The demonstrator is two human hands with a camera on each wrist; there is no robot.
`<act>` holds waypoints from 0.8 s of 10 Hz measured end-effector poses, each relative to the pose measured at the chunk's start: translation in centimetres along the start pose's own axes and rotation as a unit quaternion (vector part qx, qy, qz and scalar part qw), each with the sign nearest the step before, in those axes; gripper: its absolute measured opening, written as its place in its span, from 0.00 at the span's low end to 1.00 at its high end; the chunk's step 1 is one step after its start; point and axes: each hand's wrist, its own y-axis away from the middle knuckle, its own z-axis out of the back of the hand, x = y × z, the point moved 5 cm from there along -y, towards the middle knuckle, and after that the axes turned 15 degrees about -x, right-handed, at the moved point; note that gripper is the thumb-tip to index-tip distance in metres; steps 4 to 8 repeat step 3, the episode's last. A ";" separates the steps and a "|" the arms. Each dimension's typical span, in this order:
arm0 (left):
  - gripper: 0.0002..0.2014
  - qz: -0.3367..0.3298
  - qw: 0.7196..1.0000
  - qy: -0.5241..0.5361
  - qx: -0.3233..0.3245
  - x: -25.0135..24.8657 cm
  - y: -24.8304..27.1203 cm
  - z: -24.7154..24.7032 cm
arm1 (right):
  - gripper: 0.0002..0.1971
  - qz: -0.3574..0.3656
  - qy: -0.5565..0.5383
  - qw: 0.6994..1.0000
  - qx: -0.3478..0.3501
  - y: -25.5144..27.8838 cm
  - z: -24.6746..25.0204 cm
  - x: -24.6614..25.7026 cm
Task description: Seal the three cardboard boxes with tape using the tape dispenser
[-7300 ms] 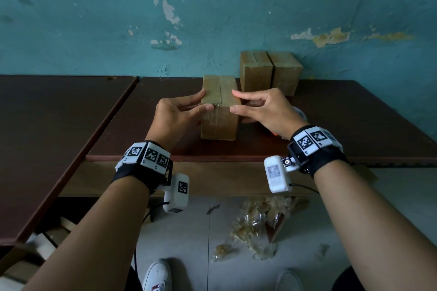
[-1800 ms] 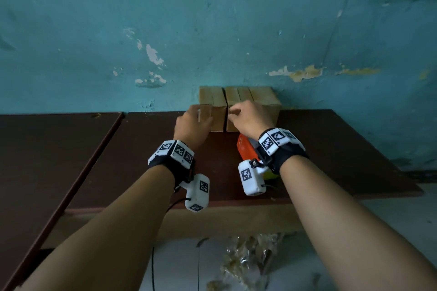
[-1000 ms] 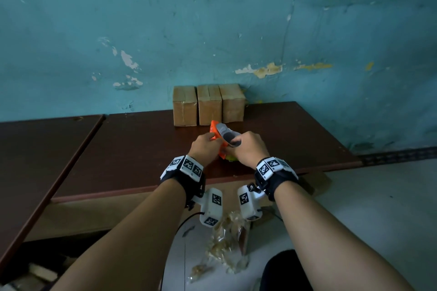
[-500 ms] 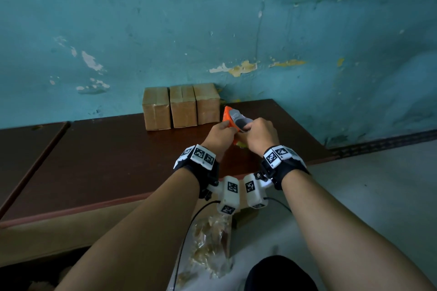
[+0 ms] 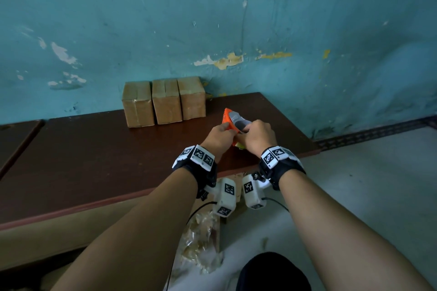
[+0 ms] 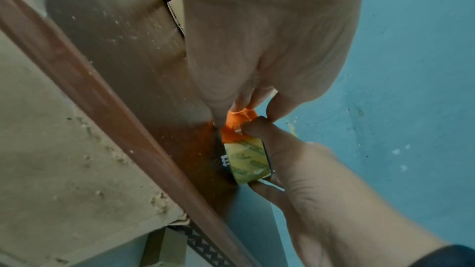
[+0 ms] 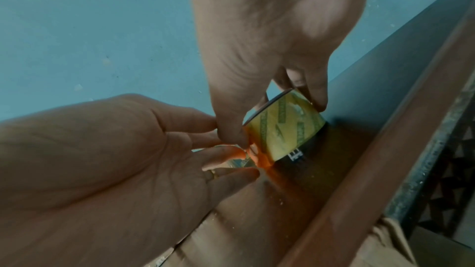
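Three brown cardboard boxes stand side by side against the wall: left box [image 5: 137, 107], middle box [image 5: 166, 101], right box [image 5: 192, 98]. To their right, near the front edge of the dark table [image 5: 94, 160], both hands hold the orange tape dispenser [image 5: 233, 121]. My left hand [image 5: 221, 136] pinches its orange front part [image 6: 235, 123]. My right hand [image 5: 256, 136] grips the body around the yellowish tape roll [image 7: 282, 127], thumb on one side and fingers on the other. The dispenser's lower edge touches the tabletop. Neither hand touches a box.
A second dark table [image 5: 14, 139] adjoins on the left. The teal wall [image 5: 236, 19] closes off the back. Crumpled tape scraps [image 5: 201, 238] lie on the floor below the table's front edge. A dark patterned rail [image 5: 378, 130] runs along the floor at right.
Both hands left the pushed-together boxes and took up the dispenser. Over the last second they keep hold of it with little motion, while the view has swung right.
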 end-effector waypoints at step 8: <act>0.29 -0.032 0.999 0.025 -0.034 -3.0 1.3 3.7 | 0.28 0.041 -0.014 0.999 -0.011 0.4 1.2 2.9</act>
